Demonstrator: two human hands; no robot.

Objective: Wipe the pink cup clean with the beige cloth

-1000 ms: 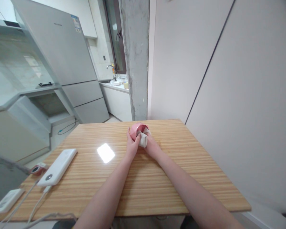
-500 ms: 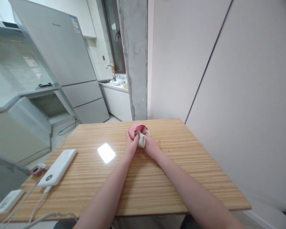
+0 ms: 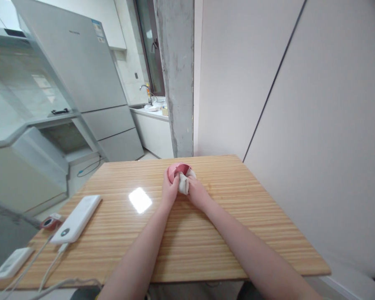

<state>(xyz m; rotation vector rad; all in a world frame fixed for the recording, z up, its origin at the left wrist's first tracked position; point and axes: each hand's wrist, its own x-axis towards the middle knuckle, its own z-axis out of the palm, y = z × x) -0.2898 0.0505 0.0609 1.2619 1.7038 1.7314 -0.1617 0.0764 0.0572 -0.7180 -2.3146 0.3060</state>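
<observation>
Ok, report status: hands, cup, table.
Left hand grips small pink cup. Right hand presses white cloth against it. Both low over wooden table; white power bank far left.

White power bank on wooden table (cable attached); fridge, sink faucet behind.

The small round cup is pink outside and darker red within. The crumpled cloth at its 5 o'clock is off-white. The wooden table shows light tan with fine darker stripes running across. At 8 o'clock of the cup, the flat rectangular power bank is white with a dark round mark. The tall refrigerator is pale silver-grey.
</observation>
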